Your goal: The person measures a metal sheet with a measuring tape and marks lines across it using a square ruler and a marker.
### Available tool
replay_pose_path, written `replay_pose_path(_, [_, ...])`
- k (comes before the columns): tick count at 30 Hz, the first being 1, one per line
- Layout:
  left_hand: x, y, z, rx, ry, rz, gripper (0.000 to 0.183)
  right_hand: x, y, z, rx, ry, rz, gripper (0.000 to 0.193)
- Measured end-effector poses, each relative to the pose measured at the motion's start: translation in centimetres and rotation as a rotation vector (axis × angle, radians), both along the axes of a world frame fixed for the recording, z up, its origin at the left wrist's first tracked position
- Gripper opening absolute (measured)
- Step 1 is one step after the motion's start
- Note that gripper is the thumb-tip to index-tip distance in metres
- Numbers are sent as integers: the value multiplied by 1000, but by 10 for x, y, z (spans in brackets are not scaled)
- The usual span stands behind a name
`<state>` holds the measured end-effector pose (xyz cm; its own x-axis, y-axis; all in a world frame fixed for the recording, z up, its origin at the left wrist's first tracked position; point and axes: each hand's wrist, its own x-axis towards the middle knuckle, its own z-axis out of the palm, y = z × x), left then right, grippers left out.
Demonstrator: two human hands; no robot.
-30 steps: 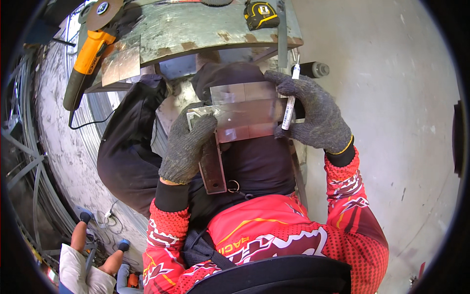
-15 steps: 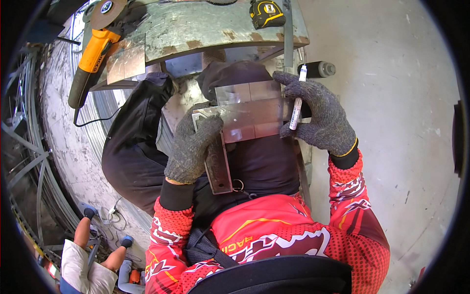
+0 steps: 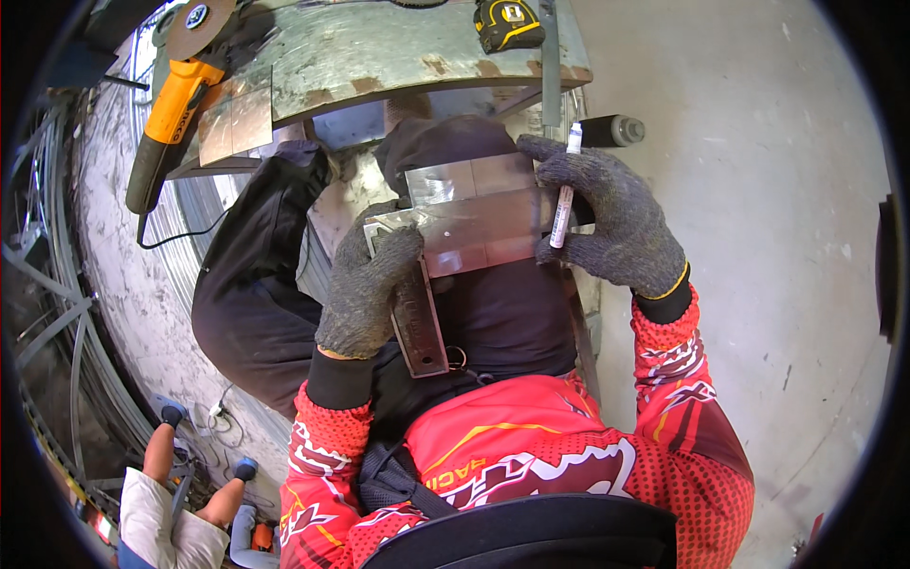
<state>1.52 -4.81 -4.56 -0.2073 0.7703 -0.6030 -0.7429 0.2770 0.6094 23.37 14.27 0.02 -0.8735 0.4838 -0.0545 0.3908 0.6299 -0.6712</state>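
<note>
Both my hands wear dark grey knit gloves. My left hand [image 3: 370, 284] is closed round the corner of a metal try square [image 3: 422, 327], whose dark stock hangs down toward my lap. Its blade appears to lie across a shiny rectangular metal plate [image 3: 441, 185] above my thighs, with the plate's left edge by my left fingers. A thin line crosses the plate's upper part. A white marker pen [image 3: 563, 213] stands nearly upright in my right hand [image 3: 616, 213], held by the fingers and thumb at the plate's right end. Whether those fingertips also touch the plate is hard to tell.
Ahead is a worn metal bench [image 3: 379, 57]. An orange angle grinder [image 3: 175, 104], more metal plate [image 3: 237, 123], a tape measure [image 3: 509, 24] and a steel ruler [image 3: 551, 66] lie on it. A dark cylinder [image 3: 611, 131] lies beyond my right hand. Another person's legs [image 3: 204, 498] show lower left.
The view has shifted slightly, so most things sit a little farther left. The marker leans slightly more and lies a bit closer to the plate. Both grips look the same.
</note>
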Motion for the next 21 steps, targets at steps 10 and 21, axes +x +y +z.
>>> replay_pose_path(10, [0, 0, -5, -3, -3, 2, 30, -3, 2, 3, -8, -36, -3, 69])
replay_pose_path(21, [2, 2, -1, -34, -9, 32, 30, 0, 4, -2, -20, -9, 18, 70])
